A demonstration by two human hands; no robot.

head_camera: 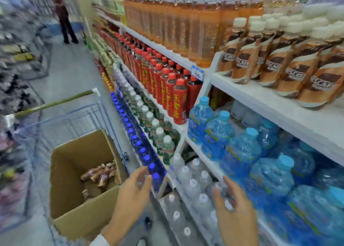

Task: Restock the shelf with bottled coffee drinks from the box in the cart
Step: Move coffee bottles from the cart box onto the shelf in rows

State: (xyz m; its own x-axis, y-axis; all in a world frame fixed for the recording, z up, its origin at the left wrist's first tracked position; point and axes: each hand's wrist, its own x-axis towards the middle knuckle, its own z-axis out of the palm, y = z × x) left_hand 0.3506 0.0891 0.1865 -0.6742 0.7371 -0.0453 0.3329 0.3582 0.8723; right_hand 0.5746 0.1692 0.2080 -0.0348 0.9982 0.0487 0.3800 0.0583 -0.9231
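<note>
Both hands, left [133, 191] and right [234, 208], hover empty with fingers loosely spread. Just left, the cardboard box [74, 219] in the cart [74, 115] holds a few bottled coffee drinks [101, 175] lying on their sides, long axes roughly level, cap direction too blurred to tell. Up right, the shelf [279, 104] carries upright coffee rows [270, 65], so restocking looks well along.

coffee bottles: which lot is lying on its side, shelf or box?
The loose coffee bottles in the cardboard box, tumbled on their sides at its bottom. The white-capped coffee bottles on the upper right shelf stand upright in rows.
</note>
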